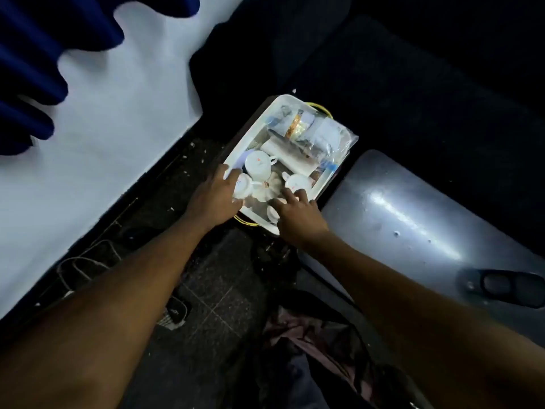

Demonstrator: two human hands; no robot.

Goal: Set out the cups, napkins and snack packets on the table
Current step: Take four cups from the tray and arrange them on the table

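My forearms fill the foreground. My left hand (216,199) curls around a white cup (243,188) at the tray's (267,109) near-left corner; my right hand (298,215) rests spread among the cups, whether gripping I cannot tell. I'd lift each cup straight up, clear of its neighbours. The tray's long axis runs away rightward, with napkins (290,156) and snack packets (315,129) at its far end.

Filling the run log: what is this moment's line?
stage: unloading | left hand: on cup | right hand: reaching in tray | table: nothing set out
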